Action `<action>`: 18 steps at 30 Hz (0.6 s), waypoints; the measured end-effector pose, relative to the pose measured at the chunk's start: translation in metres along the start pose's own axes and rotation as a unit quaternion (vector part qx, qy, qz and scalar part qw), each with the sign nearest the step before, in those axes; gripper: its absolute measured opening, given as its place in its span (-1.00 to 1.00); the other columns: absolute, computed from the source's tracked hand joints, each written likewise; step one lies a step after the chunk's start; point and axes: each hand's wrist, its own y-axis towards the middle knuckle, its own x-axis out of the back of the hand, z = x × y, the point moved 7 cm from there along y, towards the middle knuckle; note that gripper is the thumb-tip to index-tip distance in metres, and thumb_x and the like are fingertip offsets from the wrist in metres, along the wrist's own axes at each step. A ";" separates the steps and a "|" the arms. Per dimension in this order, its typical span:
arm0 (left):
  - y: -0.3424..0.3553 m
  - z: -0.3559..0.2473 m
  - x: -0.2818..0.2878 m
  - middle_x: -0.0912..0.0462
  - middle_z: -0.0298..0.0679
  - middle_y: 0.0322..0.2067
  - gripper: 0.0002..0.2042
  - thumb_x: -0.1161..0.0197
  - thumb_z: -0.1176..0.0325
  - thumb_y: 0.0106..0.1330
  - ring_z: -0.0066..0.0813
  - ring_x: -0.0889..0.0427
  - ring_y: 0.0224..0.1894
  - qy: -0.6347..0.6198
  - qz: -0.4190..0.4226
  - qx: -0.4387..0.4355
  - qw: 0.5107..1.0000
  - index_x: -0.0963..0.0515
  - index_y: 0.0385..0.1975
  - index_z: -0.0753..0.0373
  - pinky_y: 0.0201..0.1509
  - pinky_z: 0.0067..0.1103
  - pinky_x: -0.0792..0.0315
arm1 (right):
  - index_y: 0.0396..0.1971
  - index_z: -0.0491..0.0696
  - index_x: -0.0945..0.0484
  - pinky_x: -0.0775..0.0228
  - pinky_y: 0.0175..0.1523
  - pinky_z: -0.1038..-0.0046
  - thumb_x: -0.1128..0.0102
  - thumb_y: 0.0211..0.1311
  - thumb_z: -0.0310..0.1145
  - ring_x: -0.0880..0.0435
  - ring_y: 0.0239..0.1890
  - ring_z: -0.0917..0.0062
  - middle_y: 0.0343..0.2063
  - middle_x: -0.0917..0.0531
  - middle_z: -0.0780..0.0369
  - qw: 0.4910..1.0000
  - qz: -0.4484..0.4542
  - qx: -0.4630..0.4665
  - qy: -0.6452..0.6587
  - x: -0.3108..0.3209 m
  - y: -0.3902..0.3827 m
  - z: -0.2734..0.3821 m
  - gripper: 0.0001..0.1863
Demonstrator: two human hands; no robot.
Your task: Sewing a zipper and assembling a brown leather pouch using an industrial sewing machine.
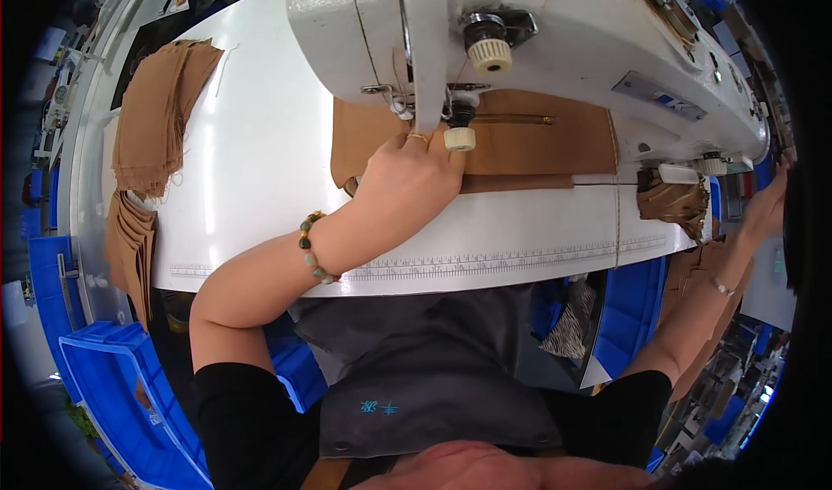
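A brown panel (555, 148) with a zipper (511, 119) set into it lies on the white table under the sewing machine (555, 48). My left hand (412, 174) rests on the panel's near edge beside the needle area, its fingers bent and closed on the material. The machine's front parts and a cream knob (459, 138) hide its fingertips. Far to the right, my right hand (764, 206) is raised beside the machine's right end with its fingers stretched out. Nothing shows in it, though the picture's dark rim cuts off part of the view.
Stacked brown pieces (160, 113) lie at the table's left, with more brown pieces (134, 247) drooping over the edge. Bundled zippers (672, 200) sit at the right. A printed ruler (468, 260) runs along the front edge. Blue bins (130, 395) stand below.
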 end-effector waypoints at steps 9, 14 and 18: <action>0.006 0.009 0.006 -0.78 -0.09 -0.11 -0.50 -0.26 0.48 0.09 -0.35 -0.74 -0.43 -0.030 -0.050 0.026 0.998 -0.61 0.13 0.30 -0.36 -0.53 -0.63 | -0.05 -0.10 -0.66 -0.58 0.20 0.18 -0.38 0.26 -0.30 -0.72 0.04 0.18 -0.03 -0.73 0.11 0.695 0.403 0.328 0.497 -0.021 -0.181 0.374 -0.69; 0.002 0.012 0.026 -0.77 -0.20 -0.23 -0.52 -0.27 0.51 0.09 -0.34 -0.72 -0.44 -0.067 -0.110 0.031 0.991 -0.62 0.11 0.29 -0.37 -0.49 -0.60 | 0.00 -0.14 -0.64 -0.58 0.09 0.16 -0.41 0.20 -0.32 -0.71 -0.04 0.06 -0.08 -0.72 0.06 0.674 0.620 0.156 0.368 -0.131 -0.220 0.364 -0.61; -0.005 0.012 0.027 -0.75 -0.24 -0.25 -0.53 -0.29 0.51 0.12 -0.30 -0.75 -0.34 -0.077 -0.110 0.030 0.990 -0.63 0.11 0.29 -0.30 -0.46 -0.62 | -0.02 -0.14 -0.65 -0.58 0.06 0.16 -0.41 0.18 -0.32 -0.71 -0.06 0.05 -0.11 -0.72 0.06 0.725 0.576 0.144 0.351 -0.149 -0.210 0.337 -0.62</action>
